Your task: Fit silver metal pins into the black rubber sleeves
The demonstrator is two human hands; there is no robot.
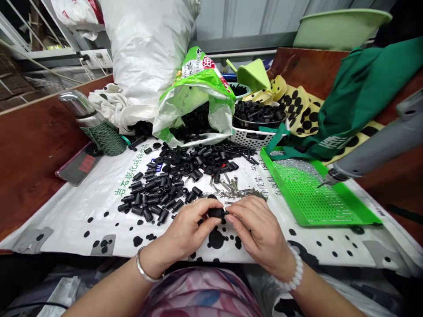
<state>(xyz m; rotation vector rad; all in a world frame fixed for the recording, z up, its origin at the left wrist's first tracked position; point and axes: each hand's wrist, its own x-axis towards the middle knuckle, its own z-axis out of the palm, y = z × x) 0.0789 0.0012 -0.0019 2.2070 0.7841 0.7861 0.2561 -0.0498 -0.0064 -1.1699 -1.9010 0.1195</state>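
Observation:
My left hand (pixel 191 222) pinches a black plastic cylinder (pixel 215 213) between thumb and fingers, low over the front middle of the table. At the cylinder's right end, my right hand (pixel 261 229) is closed on a small thin dark piece (pixel 226 213), which lines up with the cylinder; how far it goes in I cannot tell. Just beyond both hands lie flat metal strips (pixel 233 187). To their left spreads a pile of similar black cylinders (pixel 155 189), with black round caps and dark screw-like parts (pixel 239 152) behind.
At right, a green tray (pixel 343 215) holds small silvery pieces, with a grey electric screwdriver (pixel 366 143) pointing down over it. Behind the pile stand an opened green-white bag (pixel 194 92) and a white basket (pixel 249 137) of black parts. A flask (pixel 102 132) and a phone (pixel 79 165) are at left.

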